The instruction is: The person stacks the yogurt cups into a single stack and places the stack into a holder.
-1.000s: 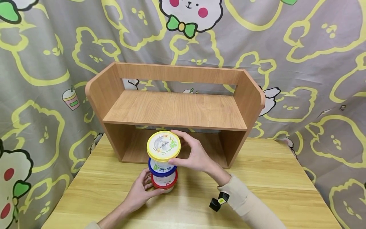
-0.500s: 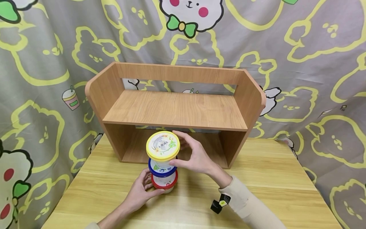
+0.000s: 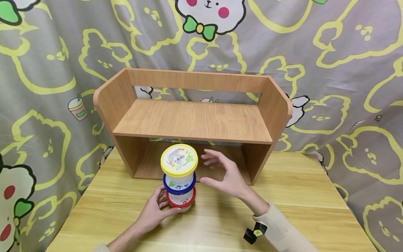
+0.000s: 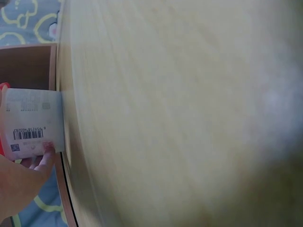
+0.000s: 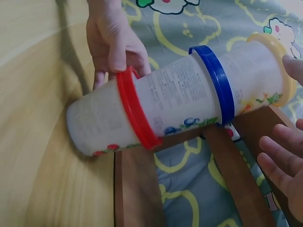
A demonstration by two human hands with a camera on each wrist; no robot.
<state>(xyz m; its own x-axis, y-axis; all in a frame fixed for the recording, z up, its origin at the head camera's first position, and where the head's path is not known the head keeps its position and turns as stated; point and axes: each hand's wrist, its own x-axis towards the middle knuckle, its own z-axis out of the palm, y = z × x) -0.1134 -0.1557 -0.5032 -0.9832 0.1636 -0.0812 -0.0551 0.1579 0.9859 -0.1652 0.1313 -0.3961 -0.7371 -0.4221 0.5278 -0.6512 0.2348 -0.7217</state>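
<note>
Three round white tubs stand stacked upright on the table: the red-lidded tub (image 3: pixel 182 201) at the bottom, the blue-lidded tub (image 3: pixel 178 188) in the middle and the yellow-lidded tub (image 3: pixel 178 160) on top. My left hand (image 3: pixel 153 213) holds the bottom tub from its left, thumb in front and fingers behind. In the left wrist view a printed barcode shows on the red-lidded tub (image 4: pixel 34 120) above the thumb. My right hand (image 3: pixel 228 177) is apart from the stack, to the right of the top tub, with its fingers spread and nothing in them.
A two-level wooden shelf (image 3: pixel 192 120) stands on the table (image 3: pixel 299 196) right behind the stack, its lower compartment facing forward. A patterned curtain (image 3: pixel 340 70) hangs behind it. A small black device (image 3: pixel 255 232) sits at the right sleeve cuff.
My right hand has let go of the yellow-lidded tub and moved off to the right. The tub stays on the stack, and my left hand keeps its hold on the red-lidded tub.
</note>
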